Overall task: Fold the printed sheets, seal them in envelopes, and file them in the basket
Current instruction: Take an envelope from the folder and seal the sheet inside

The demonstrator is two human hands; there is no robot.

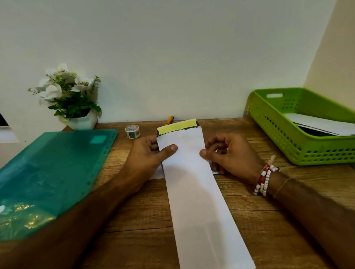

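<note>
At the far end of the envelope (197,196), both sets of fingers (169,149) pinch it by its long edges. The left hand (146,155) has its thumb flat on top and its other fingers tucked beneath. The right hand (230,153) holds its thumb against the opposite edge, with its fingers curled close behind.

Just beyond the thumbs the flap stands open. Its yellow strip (178,127) is unpeeled, and a dark printed edge shows at the mouth, so the sheet looks to be inside but not fully seated. That is the main risk: if the flap is folded down over a sheet that rides high, the glue may catch the paper or close crookedly. A one-sided pinch could also skew the envelope as the flap is pressed.

The envelope's near end rests on the counter (136,221), and a loose white sheet (157,174) lies under its far part; it could be dragged along when the envelope is lifted.

Right of the envelope stands the green basket (278,144), already holding paper. Beyond the envelope lie a tape roll (132,131) and a pen (169,120), which a careless sweep could knock. Left of it is a teal folder (49,174).
</note>
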